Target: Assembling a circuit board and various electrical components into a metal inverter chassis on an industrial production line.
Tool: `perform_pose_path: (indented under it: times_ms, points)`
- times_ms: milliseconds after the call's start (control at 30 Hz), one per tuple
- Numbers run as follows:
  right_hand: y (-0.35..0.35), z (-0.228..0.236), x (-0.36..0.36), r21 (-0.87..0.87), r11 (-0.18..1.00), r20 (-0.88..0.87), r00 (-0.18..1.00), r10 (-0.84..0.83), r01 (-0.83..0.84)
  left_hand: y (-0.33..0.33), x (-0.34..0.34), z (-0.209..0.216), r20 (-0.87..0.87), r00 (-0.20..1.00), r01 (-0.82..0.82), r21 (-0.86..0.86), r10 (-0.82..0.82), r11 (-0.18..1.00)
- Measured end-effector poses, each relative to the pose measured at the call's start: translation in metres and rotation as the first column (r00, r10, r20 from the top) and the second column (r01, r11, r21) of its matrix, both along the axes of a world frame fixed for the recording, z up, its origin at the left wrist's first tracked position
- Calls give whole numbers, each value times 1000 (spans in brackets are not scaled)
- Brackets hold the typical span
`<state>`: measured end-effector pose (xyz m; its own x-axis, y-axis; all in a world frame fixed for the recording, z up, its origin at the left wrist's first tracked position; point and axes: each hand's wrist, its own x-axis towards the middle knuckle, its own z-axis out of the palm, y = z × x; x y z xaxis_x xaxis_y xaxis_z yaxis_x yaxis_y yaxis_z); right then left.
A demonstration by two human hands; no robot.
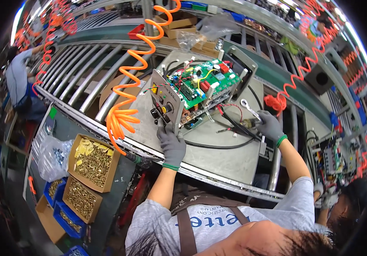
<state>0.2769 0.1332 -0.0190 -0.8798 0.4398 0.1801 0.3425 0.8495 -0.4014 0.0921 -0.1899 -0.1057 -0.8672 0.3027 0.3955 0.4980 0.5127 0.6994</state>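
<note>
By the near edge of the grey board (224,162), the left hand (172,144) touches a circuit unit's front panel (164,94), finger grip unclear. The right hand (271,128) wraps its fingers around a wrench (252,113).

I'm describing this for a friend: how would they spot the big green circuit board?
Find the roller conveyor, then the grey sheet on it. An opened machine stands there. Its circuit board is bright green, unlike the upright grey panel beside it.
</note>
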Motion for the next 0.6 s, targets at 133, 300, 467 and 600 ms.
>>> perform_pose_path:
  times_ms: [133, 300, 467, 600]
  points:
    - [22, 3, -23, 73, 975, 429, 889, 159, -209, 0, -4, -11, -76, 995, -72, -45, 69, 996]
    - [34, 6, -75, 302, 885, 614, 782, 104, -355, -10, -44, -14, 94, 955, -264, -166, 281, 950]
    - [58, 36, -59, 380, 922, 482, 866, -133, -70, -17, -117, -1, 130, 869, -460, -142, 477, 876]
    - [26, 59, -46, 80, 996, 175, 984, 16, -30, -188, -285, -103, 187, 749, -386, -656, 635, 648]
